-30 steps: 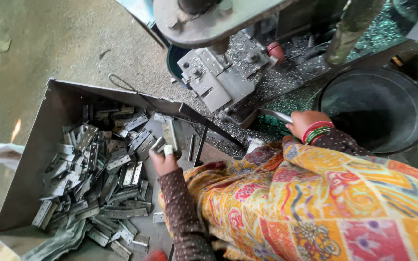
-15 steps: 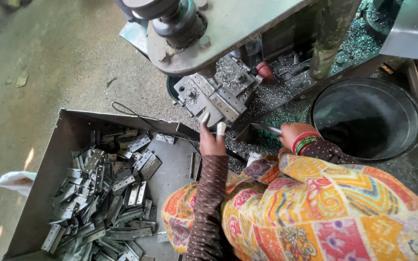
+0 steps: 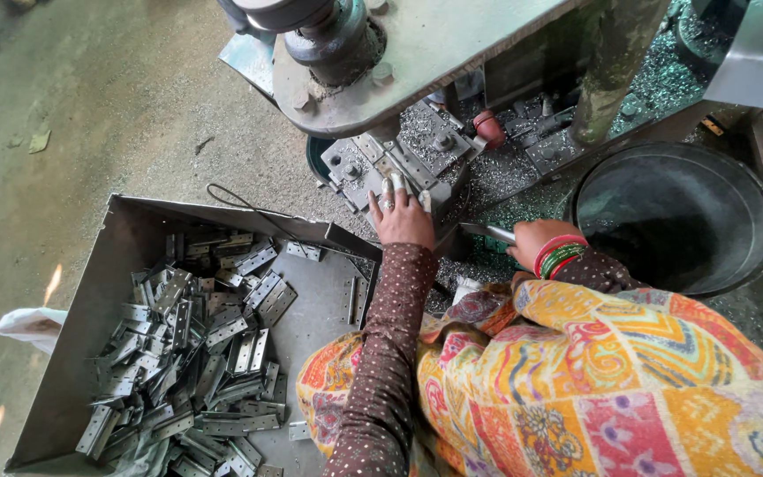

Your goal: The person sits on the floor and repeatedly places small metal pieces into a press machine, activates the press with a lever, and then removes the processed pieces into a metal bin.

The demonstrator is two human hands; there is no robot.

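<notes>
My left hand reaches onto the die block of a grey press machine. Its fingers lie on the block and pinch a small flat metal plate at its edge. My right hand, with red and green bangles at the wrist, grips a thin metal rod that points left toward the die. Both sleeves are brown and dotted, above a bright patterned lap. Below my left arm an open metal tray holds several similar perforated plates.
A black round bucket stands right of my right hand. Metal shavings litter the machine base. A red knob sits behind the die. A white cloth lies left of the tray on the concrete floor.
My left hand took a plate from the tray, carried it up and right, and now rests on the die block. The right hand stayed near the rod. The view shifted slightly.
</notes>
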